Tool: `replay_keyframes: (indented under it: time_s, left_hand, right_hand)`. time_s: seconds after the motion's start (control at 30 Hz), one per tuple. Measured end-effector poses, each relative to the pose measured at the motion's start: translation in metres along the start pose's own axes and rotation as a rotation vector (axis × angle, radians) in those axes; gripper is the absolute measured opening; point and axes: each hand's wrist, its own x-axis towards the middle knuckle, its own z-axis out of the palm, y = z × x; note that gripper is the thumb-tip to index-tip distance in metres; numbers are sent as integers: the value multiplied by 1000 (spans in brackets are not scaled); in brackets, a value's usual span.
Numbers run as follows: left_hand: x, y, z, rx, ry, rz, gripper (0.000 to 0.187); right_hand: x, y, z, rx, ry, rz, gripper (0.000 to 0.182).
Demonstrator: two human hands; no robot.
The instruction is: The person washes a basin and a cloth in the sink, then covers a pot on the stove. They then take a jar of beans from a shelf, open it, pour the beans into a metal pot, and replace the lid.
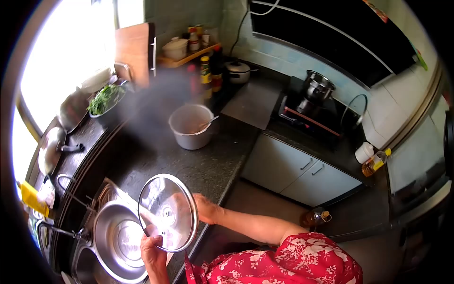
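Note:
A round glass lid (169,187) with a metal rim is held tilted above the counter's front edge, beside the sink. My left hand (154,258) is closed on its lower rim, thumb on the near side. At the lid's right edge is my right hand (206,209), closed at the rim, with its fingers partly hidden behind the glass. Just left of the lid, a large steel basin (106,236) sits in the sink. Farther back on the counter stands a grey pot (191,141) with food and a spoon handle (213,120) in it.
Leafy greens (106,98) fill a container by the window. Bottles (205,78) and a lidded pot (238,72) stand at the back. A steel pot (318,86) is on the cooktop (309,116) under the range hood (326,40). An oil bottle (314,217) stands below, near the cabinet.

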Motion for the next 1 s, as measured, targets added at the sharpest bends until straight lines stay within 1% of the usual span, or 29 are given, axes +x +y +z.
replay_keyframes:
  time_s: [0.07, 0.1, 0.17, 0.2, 0.23, 0.27, 0.3, 0.33, 0.37, 0.4, 0.43, 0.47, 0.5, 0.53, 0.57, 0.6, 0.63, 0.67, 0.7, 0.77, 0.8, 0.83, 0.87, 0.9, 0.93, 0.97, 1.0]
  left_hand:
    - [2, -8, 7, 1, 22, -17, 35]
    - [2, -12, 16, 4, 7, -17, 35]
    - [2, -17, 36, 11, -120, -68, 36]
    - [3, -17, 45, 36, -270, -96, 31]
    - [6, -21, 54, 45, -281, -96, 31]
    - [10, -28, 65, 43, -232, -68, 30]
    - [15, -35, 76, 39, -181, -41, 31]
    - [23, -43, 86, 49, -243, -58, 42]
    - [22, -41, 107, 91, -462, -118, 53]
    - [26, -43, 125, 195, -448, -82, 54]
    - [32, -49, 140, 299, -431, -47, 56]
    - [42, -56, 144, 431, -376, 5, 55]
    - [49, -64, 151, 593, -293, 67, 52]
    - [57, -75, 152, 719, -239, 133, 49]
    - [67, -88, 145, 844, -180, 198, 45]
    - [86, -107, 118, 1020, -127, 334, 44]
    - [99, -125, 99, 1196, -64, 467, 42]
    - [96, -134, 105, 1370, 45, 471, 39]
    - [111, -151, 76, 1462, 45, 657, 36]
    - [115, -171, 62, 1527, 122, 743, 35]
    - [118, -180, 52, 1531, 134, 740, 35]
    - [120, -190, 42, 1572, 194, 761, 35]
    - [119, -198, 37, 1613, 256, 782, 35]
    - [116, -203, 40, 1615, 272, 778, 35]
    - [112, -208, 42, 1696, 311, 819, 34]
    - [110, -213, 45, 1778, 346, 862, 32]
    - [111, -217, 45, 1777, 389, 846, 32]
  right_hand:
    - [-18, -6, 6, 146, -35, 50, 35]
    - [-24, -9, 7, 169, -79, 27, 39]
    - [-26, -6, -8, 321, -256, -26, 44]
    - [-23, -11, -15, 366, -269, -36, 45]
    - [-20, -16, -21, 411, -284, -45, 46]
    - [-17, -23, -25, 457, -299, -54, 47]
    - [-19, -39, -22, 412, -190, -154, 46]
    - [-24, -67, -30, 233, 6, -169, 38]
    - [-30, -95, -37, 55, 30, -427, 31]
    - [-49, -146, -35, 1, 45, -510, 23]
    - [-78, -206, -28, -111, 127, -509, 16]
    - [-72, -241, -55, -252, 94, -846, 11]
    - [-97, -293, -53, -288, 280, -752, 10]
    - [-111, -339, -81, -475, 328, -797, 12]
    - [-127, -384, -97, -809, 458, -968, 14]
    - [-142, -427, -112, -975, 611, -941, 18]
    - [-149, -473, -145, -1310, 767, -1044, 24]
    - [-155, -517, -184, -1526, 853, -1075, 24]
    - [-162, -551, -215, -1741, 937, -1101, 24]
    - [-180, -590, -244, -2110, 1243, -826, 28]
    - [-186, -602, -262, -2093, 1291, -684, 27]
    - [-188, -613, -282, -2074, 1330, -542, 26]
    - [-190, -619, -302, -2076, 1312, -546, 26]
    - [-192, -622, -320, -2088, 1348, -469, 26]
    - [-192, -624, -337, -2099, 1384, -390, 27]
    - [-192, -623, -347, -2097, 1388, -359, 28]
    - [-193, -623, -356, -2092, 1376, -349, 29]
